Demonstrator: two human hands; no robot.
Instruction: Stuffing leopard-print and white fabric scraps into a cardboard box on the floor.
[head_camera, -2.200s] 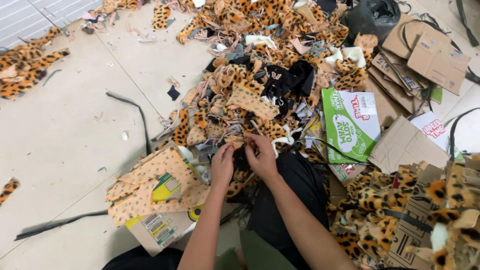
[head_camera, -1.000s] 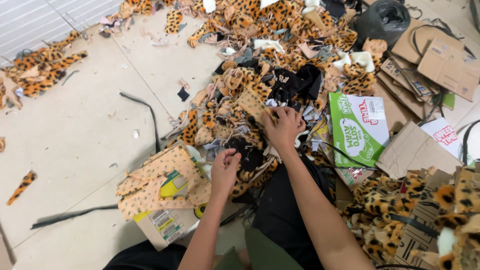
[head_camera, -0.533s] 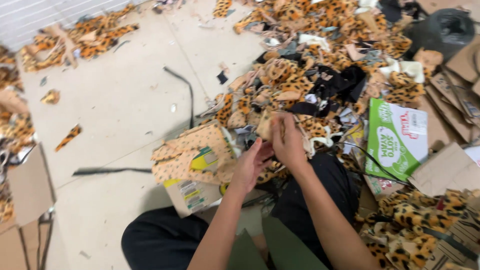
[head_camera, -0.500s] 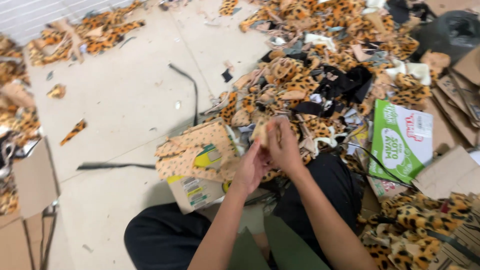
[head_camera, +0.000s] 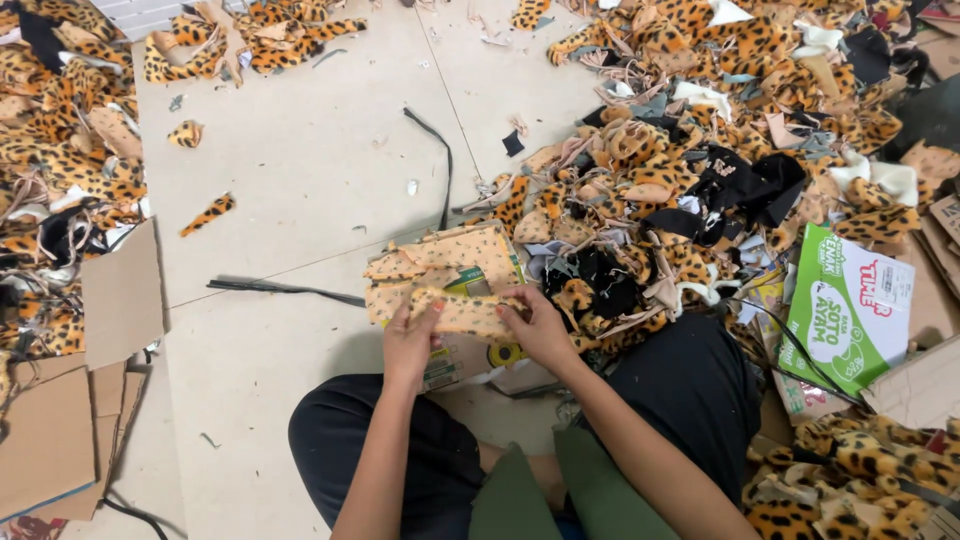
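Both my hands hold one flat tan fabric piece with small dark spots (head_camera: 463, 312) stretched between them. My left hand (head_camera: 410, 342) grips its left end and my right hand (head_camera: 535, 325) grips its right end. The piece hovers just over a stack of similar tan pieces (head_camera: 440, 262) that rests on a small cardboard box (head_camera: 455, 362) in front of my knees. A big heap of leopard-print fabric scraps (head_camera: 650, 190) lies just beyond my right hand.
I sit on a pale floor (head_camera: 300, 140) in black trousers (head_camera: 690, 390). More leopard scraps are piled at the left (head_camera: 60, 170) and top. Flat cardboard (head_camera: 120, 295) lies at left, a green printed carton (head_camera: 850, 310) at right, black strips (head_camera: 285, 291) on the floor.
My right hand reached into the scrap heap, came back with a tan piece, and both hands now hold it over the stack. The view has swung left.
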